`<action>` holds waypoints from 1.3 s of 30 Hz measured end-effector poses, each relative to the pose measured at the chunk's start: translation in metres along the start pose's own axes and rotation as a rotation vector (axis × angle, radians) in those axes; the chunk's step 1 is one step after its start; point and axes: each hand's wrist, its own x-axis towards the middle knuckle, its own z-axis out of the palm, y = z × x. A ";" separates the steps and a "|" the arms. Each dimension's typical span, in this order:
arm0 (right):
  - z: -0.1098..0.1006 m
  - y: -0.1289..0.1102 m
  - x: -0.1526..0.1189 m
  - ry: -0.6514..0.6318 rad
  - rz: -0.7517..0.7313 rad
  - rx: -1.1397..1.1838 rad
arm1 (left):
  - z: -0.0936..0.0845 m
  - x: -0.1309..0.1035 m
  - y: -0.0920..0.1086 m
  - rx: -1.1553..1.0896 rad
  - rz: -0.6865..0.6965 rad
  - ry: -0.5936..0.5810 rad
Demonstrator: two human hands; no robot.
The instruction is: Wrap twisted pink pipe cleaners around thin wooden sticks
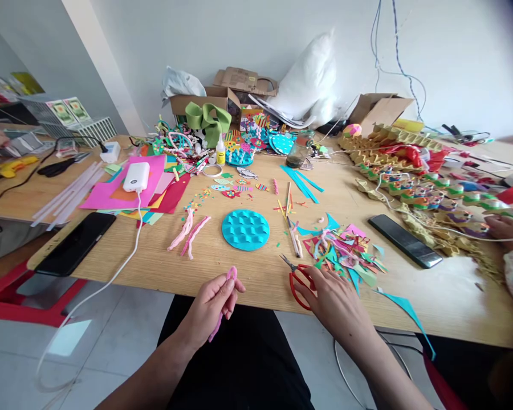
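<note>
My left hand (216,302) is closed over the near table edge, pinching a pink pipe cleaner (232,273). Its top bends into a small loop above the thumb, and its tail hangs below the palm. My right hand (331,290) has its fingers on the red handles of a pair of scissors (300,283), whose blades point away to the left, just above or on the tabletop. Beyond both hands lies a round blue disc (245,230) with rows of raised scale-like flaps. Left of it are pink and white twisted strands (188,233).
Paper scraps (346,250) are heaped right of the scissors, near a brush (293,233) and a phone (404,240). Small paper fish (235,187) and a glue bottle (220,151) stand farther back. A white cable (132,256) crosses at left. Another person's hand (502,226) is at far right.
</note>
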 end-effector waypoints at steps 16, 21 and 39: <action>-0.029 -0.069 0.046 -0.331 -0.092 1.110 | -0.005 0.016 0.020 0.073 -0.105 -0.304; -0.026 -0.096 0.069 -0.348 -0.145 1.114 | -0.021 0.020 0.027 0.142 -0.070 -0.270; -0.021 -0.120 0.175 -0.208 -0.196 0.975 | -0.095 0.035 0.039 0.427 0.072 0.093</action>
